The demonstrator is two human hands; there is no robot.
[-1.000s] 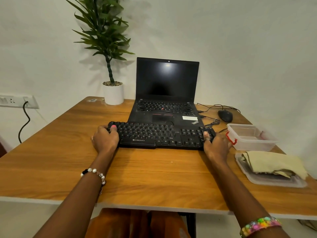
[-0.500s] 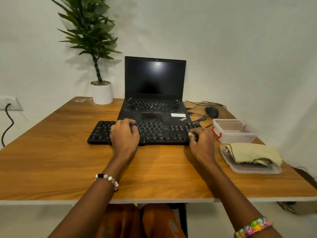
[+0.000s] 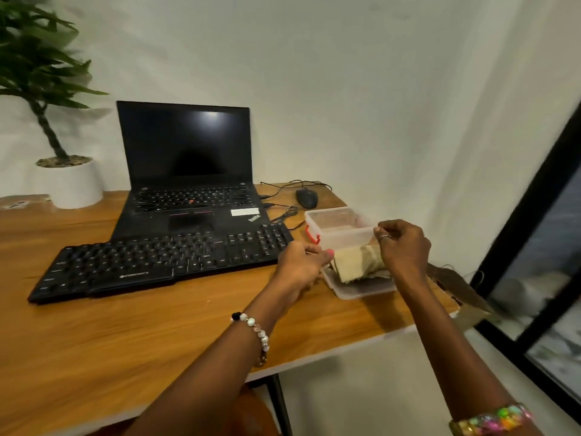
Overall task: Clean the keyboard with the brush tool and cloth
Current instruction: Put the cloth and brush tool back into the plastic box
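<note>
We see both hands over folded beige cloth (image 3: 358, 262) on clear plastic lid (image 3: 361, 289); left hand (image 3: 301, 265) fingers curled, right hand (image 3: 402, 247) fingers curled, grip unclear; black keyboard (image 3: 163, 262) untouched

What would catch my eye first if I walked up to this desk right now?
Probably the two hands: the left hand and right hand hover over a folded beige cloth lying on a clear lid near the table's right edge. Left of them a black keyboard lies slanted in front of an open laptop with a dark screen.
</note>
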